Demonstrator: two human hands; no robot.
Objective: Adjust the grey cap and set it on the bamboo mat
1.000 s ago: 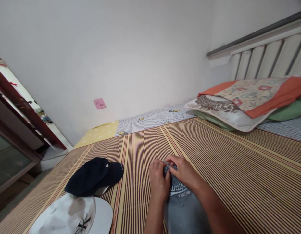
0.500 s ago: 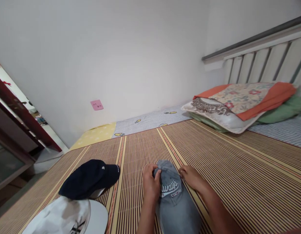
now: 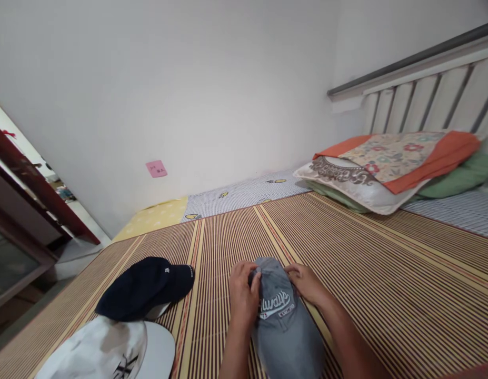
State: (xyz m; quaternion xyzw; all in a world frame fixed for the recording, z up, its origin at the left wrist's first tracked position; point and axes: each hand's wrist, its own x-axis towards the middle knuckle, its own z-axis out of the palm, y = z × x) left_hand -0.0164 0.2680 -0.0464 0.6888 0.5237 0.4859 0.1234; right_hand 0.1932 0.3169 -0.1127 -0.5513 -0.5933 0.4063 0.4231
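Note:
A grey baseball cap (image 3: 289,337) with white "Always" lettering lies on the striped mat, its brim towards me. My left hand (image 3: 246,289) is closed on the left side of the crown, the thumb on top and the fingers curled round the edge. On the other side my right hand (image 3: 305,284) pinches the crown's right edge, with its fingertips on the cloth. To the left lies a navy cap (image 3: 143,289) with a small white emblem. Nearer to me, a white cap (image 3: 97,350) with black lettering touches it and is cut off by the frame's bottom edge.
The striped mat (image 3: 220,263) covers the bed. Pillows with an orange floral cover (image 3: 409,152) lie at the right by the slatted headboard (image 3: 421,105). Behind the bed stands a white wall with a pink note (image 3: 156,169). A dark red door frame (image 3: 42,184) is at the left.
My right hand has shifted slightly left, its fingers further over the crown's edge. My left hand keeps its hold, and the navy and white caps lie as before.

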